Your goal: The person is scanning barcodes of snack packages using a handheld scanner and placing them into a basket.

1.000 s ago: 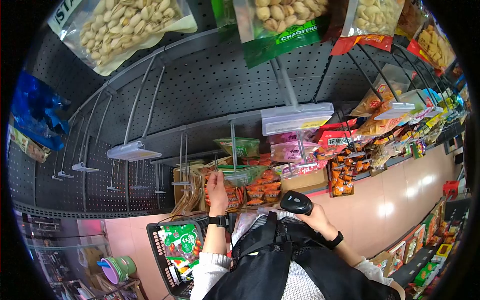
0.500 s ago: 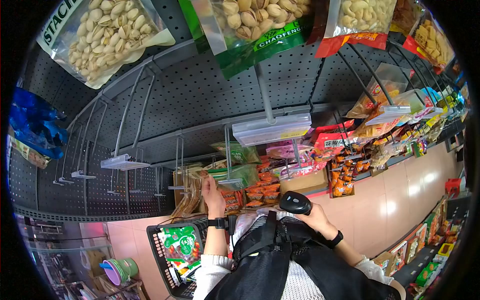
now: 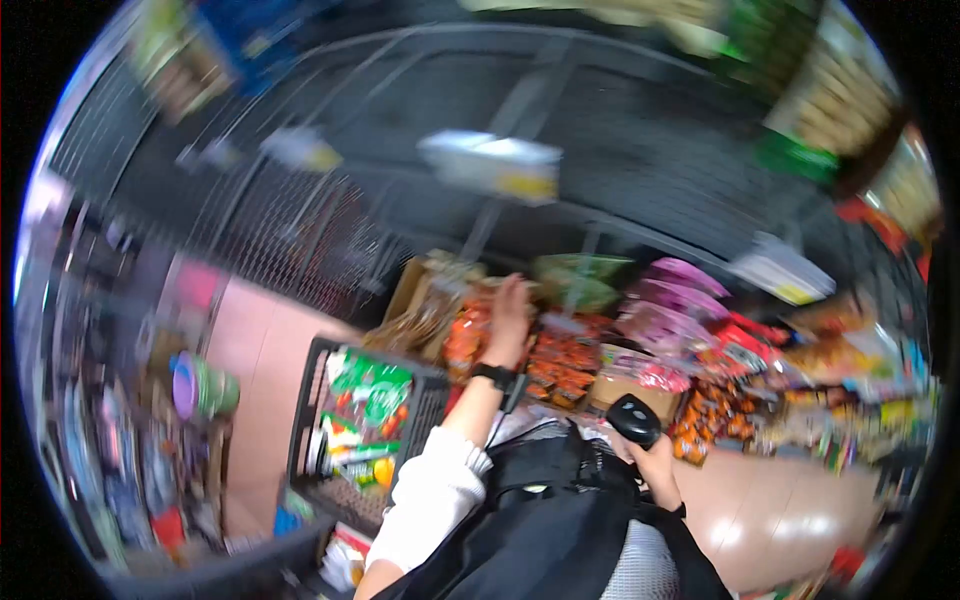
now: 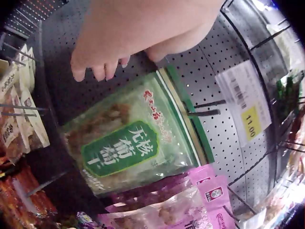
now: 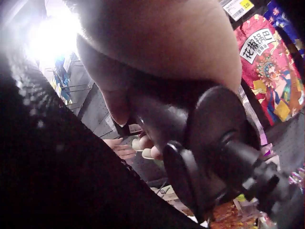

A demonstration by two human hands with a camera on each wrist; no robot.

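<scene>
My left hand is raised in front of the low shelf in the head view, with its fingers extended and nothing in them. Seen from the left wrist, that hand is just above a green raisin bag hanging on a hook. Pink snack bags hang below the raisins. My right hand grips a black handheld device with a rounded head, close to my body. The right wrist view shows its dark body in my palm; a cable-like part runs off it.
A black shopping basket holding green packets stands left of me. Orange-red packets fill boxes below the hooks. Price tags stick out from the hook ends. A purple and green bucket stands at the far left.
The head view has swung left and blurred, so shelf and basket sit further right. My left hand has left the green raisin bag it was touching, and its fingers have straightened. The right hand keeps its grip.
</scene>
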